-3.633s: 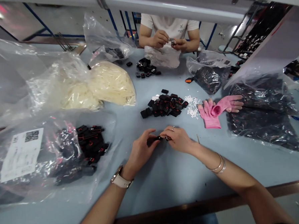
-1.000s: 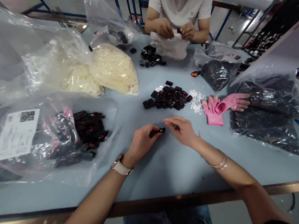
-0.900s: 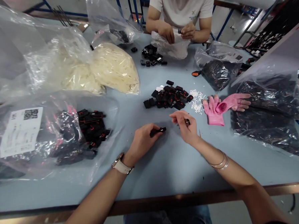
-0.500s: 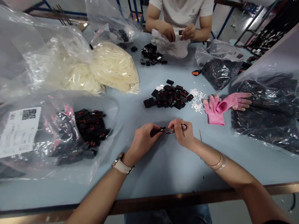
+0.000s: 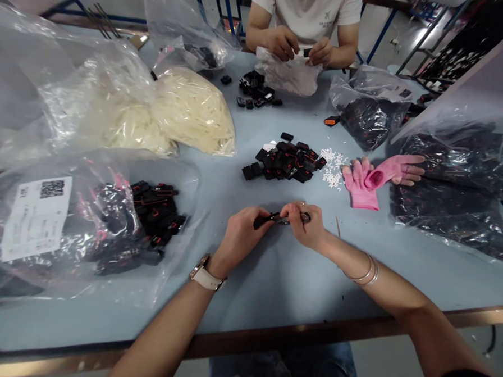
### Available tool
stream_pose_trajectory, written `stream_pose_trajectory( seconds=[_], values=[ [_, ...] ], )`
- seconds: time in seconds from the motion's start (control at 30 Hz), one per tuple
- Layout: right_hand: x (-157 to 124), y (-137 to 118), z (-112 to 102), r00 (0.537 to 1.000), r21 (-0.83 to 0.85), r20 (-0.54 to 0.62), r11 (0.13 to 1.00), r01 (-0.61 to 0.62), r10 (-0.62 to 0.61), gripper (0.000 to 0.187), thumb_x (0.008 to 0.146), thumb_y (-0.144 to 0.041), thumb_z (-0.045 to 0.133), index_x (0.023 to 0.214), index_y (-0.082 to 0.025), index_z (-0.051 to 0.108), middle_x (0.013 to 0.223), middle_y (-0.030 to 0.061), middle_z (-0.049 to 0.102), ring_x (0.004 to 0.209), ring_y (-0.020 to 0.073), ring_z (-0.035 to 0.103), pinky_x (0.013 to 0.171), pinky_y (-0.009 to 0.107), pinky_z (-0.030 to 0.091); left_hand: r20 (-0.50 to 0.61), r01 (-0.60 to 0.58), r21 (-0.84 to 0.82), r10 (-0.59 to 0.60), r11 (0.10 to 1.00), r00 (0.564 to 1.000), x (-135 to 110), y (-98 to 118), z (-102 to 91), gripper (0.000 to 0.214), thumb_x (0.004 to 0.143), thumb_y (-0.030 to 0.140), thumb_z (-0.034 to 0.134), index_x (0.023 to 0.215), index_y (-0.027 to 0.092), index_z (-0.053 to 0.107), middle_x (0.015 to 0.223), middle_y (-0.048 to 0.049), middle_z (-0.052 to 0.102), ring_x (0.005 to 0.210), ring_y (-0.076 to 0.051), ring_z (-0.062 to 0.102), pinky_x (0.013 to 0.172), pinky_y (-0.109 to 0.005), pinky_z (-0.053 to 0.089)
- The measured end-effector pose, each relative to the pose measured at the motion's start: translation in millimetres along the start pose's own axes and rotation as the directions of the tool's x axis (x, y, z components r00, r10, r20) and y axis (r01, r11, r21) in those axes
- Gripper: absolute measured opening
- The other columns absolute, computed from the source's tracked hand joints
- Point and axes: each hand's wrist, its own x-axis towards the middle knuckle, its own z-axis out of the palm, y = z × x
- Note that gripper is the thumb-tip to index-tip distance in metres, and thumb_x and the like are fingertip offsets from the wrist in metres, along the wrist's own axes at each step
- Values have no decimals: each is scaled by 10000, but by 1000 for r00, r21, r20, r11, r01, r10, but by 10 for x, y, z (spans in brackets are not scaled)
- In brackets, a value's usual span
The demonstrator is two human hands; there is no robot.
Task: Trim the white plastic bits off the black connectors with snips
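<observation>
My left hand point(image 5: 247, 228) pinches a small black plastic part point(image 5: 265, 219) between thumb and fingers, above the near middle of the table. In my right hand point(image 5: 306, 225) is a pair of small scissors point(image 5: 285, 220), with metal blades toward the black part and a dark loop at the palm side. The tips meet or nearly meet the part; exact contact is too small to make out. Beyond my hands lies a pile of black plastic parts point(image 5: 290, 163) with orange-red details. Beside it, tiny white pieces point(image 5: 332, 167) are scattered.
Pink gloves point(image 5: 365, 185) lie to the right, near a bag of black parts point(image 5: 450, 200). On the left rest an open clear bag point(image 5: 97, 219) of black parts and a bag of cream-coloured pieces point(image 5: 192, 113). A co-worker point(image 5: 310, 16) handles a small part across the table.
My right hand has shifted slightly left, bringing the scissors closer over the black part. My left hand stays in place. The co-worker's hands have come closer together.
</observation>
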Motion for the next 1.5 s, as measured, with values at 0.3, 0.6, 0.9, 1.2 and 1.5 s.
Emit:
stream_pose_trajectory(
  seconds=[0.3,0.6,0.9,1.2,1.5],
  values=[
    [33,-50,8,998,-83,47,996,36,-32,479,984,-385,286,724,-197,642,656,47,677,609,139,627,626,250,471,22,1,16,-1,1000,1000,9,2,2,52,835,239,620,832,253,670,808,5,732,751,-187,679,682,-292,526],
    [23,-64,55,996,-171,81,984,52,-38,505,1001,-383,268,705,-190,629,657,50,682,611,122,630,626,224,449,9,-18,15,18,1000,1000,-7,-21,14,55,841,234,618,850,221,671,815,-21,727,758,-192,676,695,-298,521],
    [0,-22,76,983,-113,-94,982,148,-159,453,996,-328,305,706,-181,620,550,11,629,478,102,561,523,219,416,10,-13,39,13,999,1000,-4,-24,22,34,839,232,626,845,216,656,825,-14,729,769,-181,679,706,-281,524],
    [17,5,60,969,-55,-165,983,177,-184,440,996,-313,320,697,-183,615,503,-14,576,426,89,508,484,214,405,11,2,28,-3,1000,1000,1,23,-6,25,822,214,644,843,208,657,815,-12,729,753,-184,676,687,-283,516],
    [21,0,66,975,-118,-109,976,182,-195,446,997,-323,315,683,-180,597,503,-3,586,417,85,502,476,212,390,18,9,48,-10,999,1000,-2,9,14,29,828,213,634,836,219,661,819,-6,736,765,-183,682,697,-281,521]
  ],
)
